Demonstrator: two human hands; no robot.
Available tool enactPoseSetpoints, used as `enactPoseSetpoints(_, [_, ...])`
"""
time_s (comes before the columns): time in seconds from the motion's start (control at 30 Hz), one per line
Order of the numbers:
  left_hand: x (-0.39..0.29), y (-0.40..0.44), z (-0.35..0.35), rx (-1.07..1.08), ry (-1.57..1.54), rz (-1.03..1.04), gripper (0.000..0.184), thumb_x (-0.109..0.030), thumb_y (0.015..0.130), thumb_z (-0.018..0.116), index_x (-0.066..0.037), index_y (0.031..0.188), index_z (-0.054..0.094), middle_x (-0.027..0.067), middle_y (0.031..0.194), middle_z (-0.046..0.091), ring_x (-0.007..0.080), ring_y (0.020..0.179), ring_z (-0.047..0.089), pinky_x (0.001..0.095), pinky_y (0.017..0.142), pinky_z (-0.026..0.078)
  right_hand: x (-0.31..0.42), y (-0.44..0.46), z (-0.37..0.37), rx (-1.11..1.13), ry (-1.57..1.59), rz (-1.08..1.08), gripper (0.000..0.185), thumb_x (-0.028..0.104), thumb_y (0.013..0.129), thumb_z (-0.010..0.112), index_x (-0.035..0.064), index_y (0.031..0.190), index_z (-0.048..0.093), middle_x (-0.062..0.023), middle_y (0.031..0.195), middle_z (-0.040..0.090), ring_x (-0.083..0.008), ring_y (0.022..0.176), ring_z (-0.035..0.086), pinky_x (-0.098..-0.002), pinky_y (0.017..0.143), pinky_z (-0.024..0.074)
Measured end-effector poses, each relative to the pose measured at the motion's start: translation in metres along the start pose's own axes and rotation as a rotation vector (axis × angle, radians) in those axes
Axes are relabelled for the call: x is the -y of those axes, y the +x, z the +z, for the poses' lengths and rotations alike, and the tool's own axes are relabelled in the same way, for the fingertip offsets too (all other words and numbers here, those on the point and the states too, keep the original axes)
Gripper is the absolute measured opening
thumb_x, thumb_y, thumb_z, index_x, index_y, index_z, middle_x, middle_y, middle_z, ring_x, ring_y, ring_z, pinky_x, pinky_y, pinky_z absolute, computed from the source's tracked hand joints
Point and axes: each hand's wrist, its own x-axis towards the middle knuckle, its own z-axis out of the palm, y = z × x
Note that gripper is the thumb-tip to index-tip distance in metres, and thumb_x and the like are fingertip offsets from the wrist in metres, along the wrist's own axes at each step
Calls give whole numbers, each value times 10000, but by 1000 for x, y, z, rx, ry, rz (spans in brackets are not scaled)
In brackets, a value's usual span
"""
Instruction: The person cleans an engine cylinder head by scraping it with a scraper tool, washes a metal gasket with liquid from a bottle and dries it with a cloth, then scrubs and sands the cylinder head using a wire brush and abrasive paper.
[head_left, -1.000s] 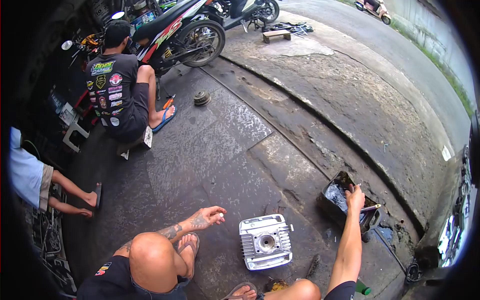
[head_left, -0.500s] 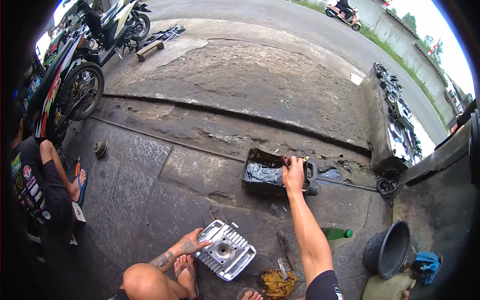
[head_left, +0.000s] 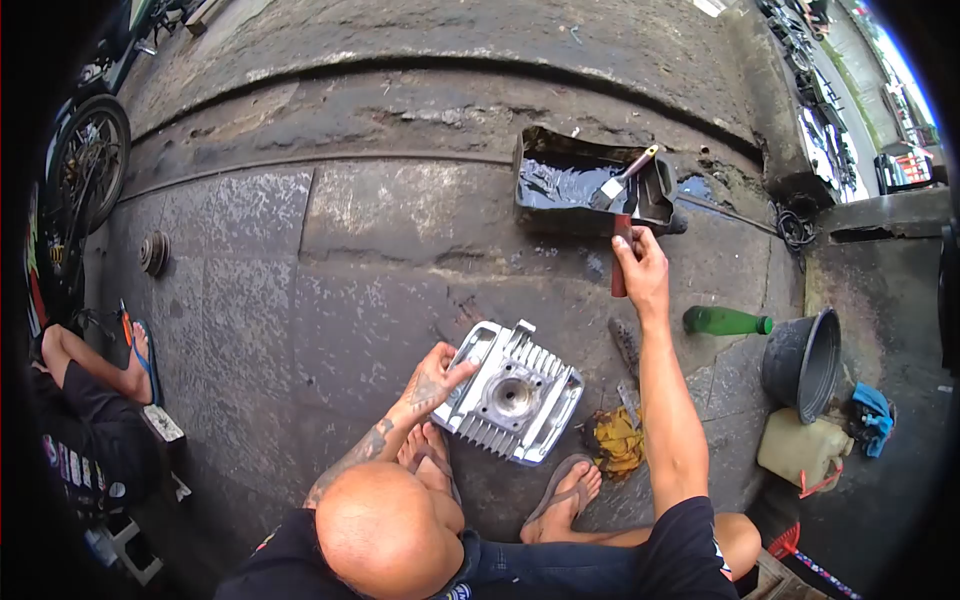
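Note:
My left hand (head_left: 436,382) grips the left edge of a silver finned engine cylinder head (head_left: 520,395), thumb over its top. It sits tilted near my feet, its round chamber facing up. My right hand (head_left: 645,268) is closed round a flat, reddish-brown handled tool (head_left: 621,260) at the near side of a black pan (head_left: 560,222). The tool's dark far end is hard to make out against the pan. Dark liquid lies in the pan. A paint brush (head_left: 612,188) leans inside it, its yellow-tipped handle resting toward the right rim.
To my right are a green bottle (head_left: 725,321), a black bucket (head_left: 800,365), a pale jerrycan (head_left: 795,450) and a blue cloth (head_left: 873,420). A yellow rag (head_left: 615,445) lies near my foot. Another person's leg (head_left: 95,365) and a motorcycle wheel (head_left: 92,165) are at left.
My view has tipped downward. My right hand has drawn back from over the pan to its near side with the reddish-brown tool. My left hand stays on the cylinder head.

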Motion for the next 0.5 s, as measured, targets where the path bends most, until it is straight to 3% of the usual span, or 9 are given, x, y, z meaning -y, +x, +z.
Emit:
enactPoseSetpoints(0.03, [2,2,3,-13,-73,35,544,-427,836,730,21,1086,546,146,935,681,170,817,637,322,739,501,-1,-20,-4,-13,71,-4,206,167,923,658,-5,1001,577,19,736,537,-49,681,452,-242,593,405])
enactPoseSetpoints(0.07, [9,4,4,-47,-36,74,526,-408,844,726,25,1080,543,138,918,679,168,813,637,318,736,502,-12,-41,-8,-34,99,31,171,152,939,640,5,998,574,20,792,552,-63,731,483,-241,643,422])
enactPoseSetpoints(0.2, [17,1,12,-87,-231,65,424,-295,868,713,30,1067,526,100,881,674,124,814,629,264,713,495,-53,-111,-3,-166,216,-12,216,161,979,592,-9,1098,529,-51,980,600,-107,867,544,-267,745,456])
enactPoseSetpoints(0.27, [23,1,12,-99,-263,62,404,-277,869,713,24,1062,526,94,880,673,119,808,627,259,706,494,-72,-143,10,-439,329,-6,245,159,1002,552,-4,1172,483,-95,1082,587,-157,953,571,-304,848,490])
enactPoseSetpoints(0.37, [24,2,13,-92,-384,117,308,-174,879,698,25,1038,524,90,854,668,110,778,619,246,686,485,-87,-165,36,-566,455,22,284,183,1012,535,-16,1197,451,-129,1133,573,-183,984,583,-331,862,509])
enactPoseSetpoints(0.5, [30,3,12,-53,-473,82,347,-177,875,695,48,1080,528,107,922,674,134,826,624,274,743,500,-98,-178,59,-573,304,61,310,231,1006,549,-22,1162,460,-150,1119,603,-214,1019,601,-348,883,503])
